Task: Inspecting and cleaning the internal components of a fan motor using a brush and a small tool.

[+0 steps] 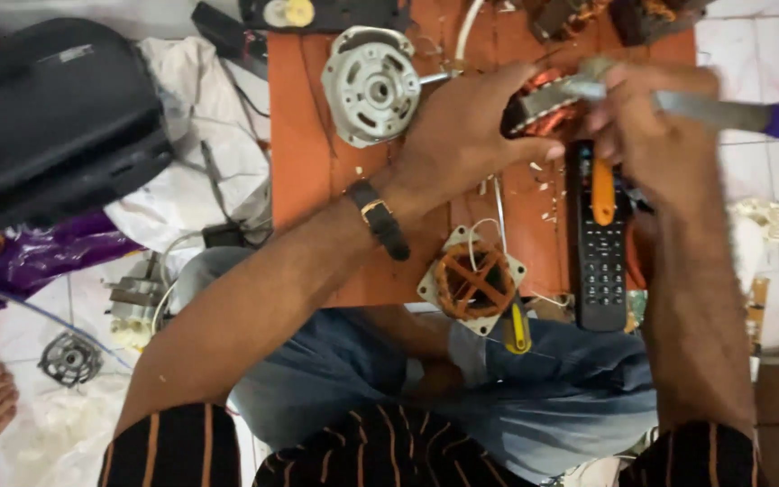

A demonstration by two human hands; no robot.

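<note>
Left hand grips the motor stator, copper windings showing, fingers wrapped under it, held just above the orange worktop. Right hand fingers closed on a metal-bladed, purple-handled tool, blade tip touching the stator's top. Black remote lies below; grey motor end cover sits left.

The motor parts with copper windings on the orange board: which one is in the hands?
The copper-wound stator at the board's far edge, clasped by the left hand. The other wound stator, in a square pale frame, lies untouched at the near edge.
</note>
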